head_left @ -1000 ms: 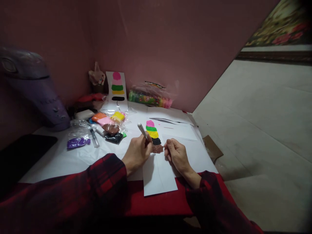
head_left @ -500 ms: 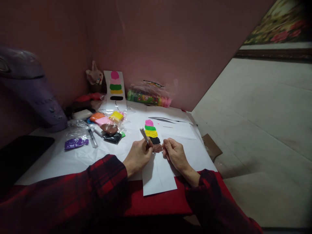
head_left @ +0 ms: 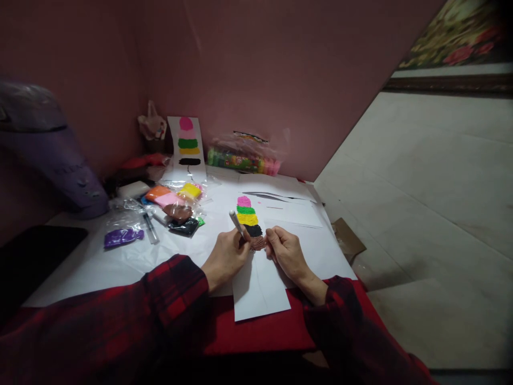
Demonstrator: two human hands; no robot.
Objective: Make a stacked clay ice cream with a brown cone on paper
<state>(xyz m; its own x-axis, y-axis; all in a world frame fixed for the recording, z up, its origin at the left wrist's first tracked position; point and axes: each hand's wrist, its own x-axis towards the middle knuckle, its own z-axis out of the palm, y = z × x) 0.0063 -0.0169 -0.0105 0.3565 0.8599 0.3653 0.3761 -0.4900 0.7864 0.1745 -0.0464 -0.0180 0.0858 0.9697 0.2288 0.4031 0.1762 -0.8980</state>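
My left hand is closed round a slim white pen-shaped tool, whose lower tip is hidden by the fingers beside the brown clay patch. That patch is the lowest of several clay bands on a narrow white paper strip; above it come black, yellow, green and pink bands. At the right edge of the brown clay, my right hand has thumb and fingertips pressed together. Anything between them is too small to make out.
Left of the hands lie bagged clay pieces, among them purple and black, near a clear tube. A card with painted colour bands leans on the wall beside a clay pack. A purple bottle stands left.
The view has shifted slightly, moving everything a little left in the picture. Both hands keep nearly the same pose beside the brown clay.
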